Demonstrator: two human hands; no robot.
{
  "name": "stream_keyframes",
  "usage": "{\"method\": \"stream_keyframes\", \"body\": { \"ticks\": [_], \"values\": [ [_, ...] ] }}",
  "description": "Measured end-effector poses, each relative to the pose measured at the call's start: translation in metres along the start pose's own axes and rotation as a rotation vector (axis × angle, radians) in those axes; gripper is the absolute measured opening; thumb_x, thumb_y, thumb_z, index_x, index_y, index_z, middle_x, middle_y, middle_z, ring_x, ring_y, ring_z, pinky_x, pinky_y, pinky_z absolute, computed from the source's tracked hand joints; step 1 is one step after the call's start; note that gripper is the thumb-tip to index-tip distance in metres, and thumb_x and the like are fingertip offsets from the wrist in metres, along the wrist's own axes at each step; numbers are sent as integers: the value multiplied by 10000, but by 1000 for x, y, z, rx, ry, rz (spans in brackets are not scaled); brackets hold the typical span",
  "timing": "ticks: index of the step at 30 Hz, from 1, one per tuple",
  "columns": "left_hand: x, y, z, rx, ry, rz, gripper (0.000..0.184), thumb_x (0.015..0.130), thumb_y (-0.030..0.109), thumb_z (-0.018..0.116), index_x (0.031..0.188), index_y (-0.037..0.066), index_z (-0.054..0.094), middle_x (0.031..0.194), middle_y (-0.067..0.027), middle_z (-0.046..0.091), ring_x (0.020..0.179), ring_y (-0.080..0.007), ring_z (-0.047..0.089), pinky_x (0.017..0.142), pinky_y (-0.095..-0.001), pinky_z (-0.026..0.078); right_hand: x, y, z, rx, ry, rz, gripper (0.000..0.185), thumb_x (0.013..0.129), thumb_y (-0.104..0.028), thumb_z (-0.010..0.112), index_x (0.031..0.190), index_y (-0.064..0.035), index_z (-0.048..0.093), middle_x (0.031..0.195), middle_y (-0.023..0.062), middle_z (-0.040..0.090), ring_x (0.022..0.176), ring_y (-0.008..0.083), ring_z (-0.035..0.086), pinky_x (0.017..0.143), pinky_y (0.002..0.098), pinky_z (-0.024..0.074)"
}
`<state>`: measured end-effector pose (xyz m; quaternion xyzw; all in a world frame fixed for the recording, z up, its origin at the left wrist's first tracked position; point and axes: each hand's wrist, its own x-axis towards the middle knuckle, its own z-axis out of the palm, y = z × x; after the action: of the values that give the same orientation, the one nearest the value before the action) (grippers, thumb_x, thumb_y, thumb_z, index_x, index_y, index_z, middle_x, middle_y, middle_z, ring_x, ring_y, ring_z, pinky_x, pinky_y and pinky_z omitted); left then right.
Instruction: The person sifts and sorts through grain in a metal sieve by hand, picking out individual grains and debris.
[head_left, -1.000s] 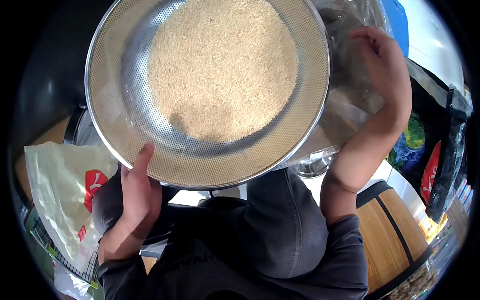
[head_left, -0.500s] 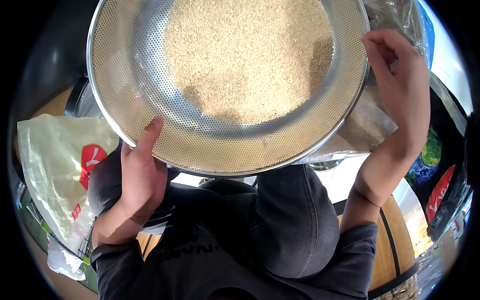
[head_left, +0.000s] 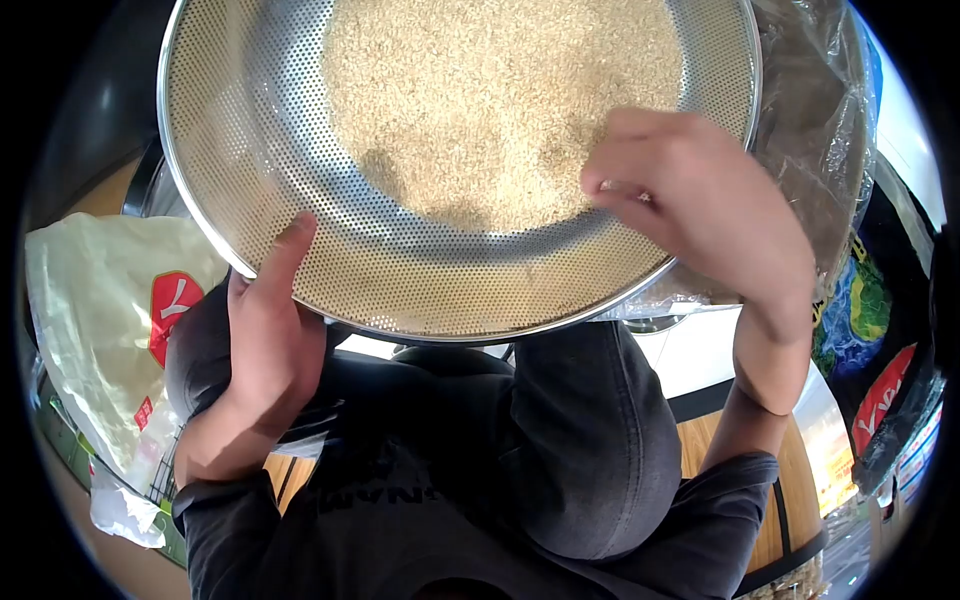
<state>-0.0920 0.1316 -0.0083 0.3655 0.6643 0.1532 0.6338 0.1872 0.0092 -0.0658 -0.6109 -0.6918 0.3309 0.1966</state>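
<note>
A large round metal sieve (head_left: 430, 295) with fine holes is held over my lap, its far edge cut off by the top of the view. Pale, husk-coloured grain (head_left: 470, 110) lies spread across its bottom, with shadows on it. My left hand (head_left: 275, 345) grips the near-left rim, thumb inside the wall and fingers hidden underneath. Over the right side of the grain, my right hand (head_left: 710, 200) is closed with thumb and fingertips pinched together. Whatever may be between those fingertips is too small to make out.
A cream plastic bag (head_left: 90, 300) with a red label hangs at left. Clear plastic sheeting (head_left: 810, 130) lies beyond the sieve's right rim. A dark printed bag (head_left: 870, 330) stands at far right. Beneath my right arm shows a wooden slatted surface (head_left: 705, 445).
My right hand has moved left from beside the sieve's right rim to above the grain. The sieve has shifted slightly in view; my left hand keeps its grip.
</note>
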Motion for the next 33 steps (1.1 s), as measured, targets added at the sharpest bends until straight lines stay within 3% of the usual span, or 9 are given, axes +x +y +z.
{"method": "stream_keyframes", "body": {
  "ticks": [3, 9, 13, 15, 16, 18, 28, 30, 33],
  "values": [
    [0, -1, 0, -50, -33, -3, 423, 991, 148, 624, 1341, -54, 500, 1244, -150, 620, 1139, -263, 617, 984, -408, 495, 8, 5, 19, 51, -128, -23, 125, 792, -27, 690, 713, 1, 598, 763, 131, 612, 763, 312, 668, 659, 413, 529],
    [-1, -2, 1, -44, 9, -9, 401, 988, 146, 631, 1323, -45, 523, 1226, -135, 631, 1110, -249, 625, 977, -394, 494, 8, 11, 40, 37, -103, 1, 194, 783, -65, 697, 643, -28, 569, 726, 131, 613, 770, 324, 670, 650, 434, 532],
    [2, -3, -7, -64, -9, -26, 395, 987, 144, 632, 1320, -41, 528, 1214, -125, 637, 1106, -240, 627, 976, -392, 494, 12, 11, 39, -34, -148, 21, 69, 748, -60, 747, 797, -50, 701, 837, 64, 666, 833, 277, 675, 721, 387, 537],
    [5, -5, -17, -22, -111, -67, 571, 987, 183, 628, 1475, -1, 396, 1389, -144, 541, 1267, -273, 533, 1101, -433, 405, 14, 9, 38, -44, -194, 48, 52, 750, -58, 737, 776, -49, 693, 818, 68, 653, 836, 275, 670, 713, 394, 534],
    [5, -5, -17, -22, -110, -67, 571, 987, 183, 628, 1475, -1, 396, 1389, -144, 541, 1267, -273, 533, 1101, -433, 405, 14, 10, 40, -43, -194, 47, 52, 750, -58, 737, 776, -49, 693, 818, 68, 653, 836, 275, 670, 713, 394, 534],
    [6, -6, -16, -25, -126, -54, 569, 988, 187, 628, 1476, 3, 399, 1393, -139, 540, 1274, -269, 528, 1108, -431, 396, 14, 13, 45, -17, -95, -28, 222, 761, -54, 677, 597, -28, 529, 658, 164, 572, 717, 343, 655, 606, 446, 522],
    [4, -4, -11, -2, -120, -49, 563, 986, 174, 628, 1475, 9, 404, 1395, -132, 540, 1284, -264, 519, 1119, -425, 383, 13, 10, 46, -22, -85, -52, 166, 753, -55, 668, 614, -41, 578, 684, 153, 606, 734, 338, 676, 620, 441, 543],
    [1, -2, -1, -50, -37, -2, 387, 987, 143, 629, 1315, -41, 534, 1211, -126, 636, 1109, -234, 621, 975, -390, 492, 13, 9, 47, -39, -67, -44, 128, 757, -63, 661, 642, -46, 607, 712, 149, 629, 748, 341, 682, 630, 443, 551],
    [1, -2, -3, -57, -54, -5, 390, 986, 146, 634, 1314, -40, 534, 1215, -126, 636, 1106, -235, 624, 972, -390, 495, 14, 8, 46, -58, -91, -40, 117, 760, -69, 655, 653, -45, 613, 735, 149, 645, 766, 340, 687, 637, 445, 554]
  ]
}}
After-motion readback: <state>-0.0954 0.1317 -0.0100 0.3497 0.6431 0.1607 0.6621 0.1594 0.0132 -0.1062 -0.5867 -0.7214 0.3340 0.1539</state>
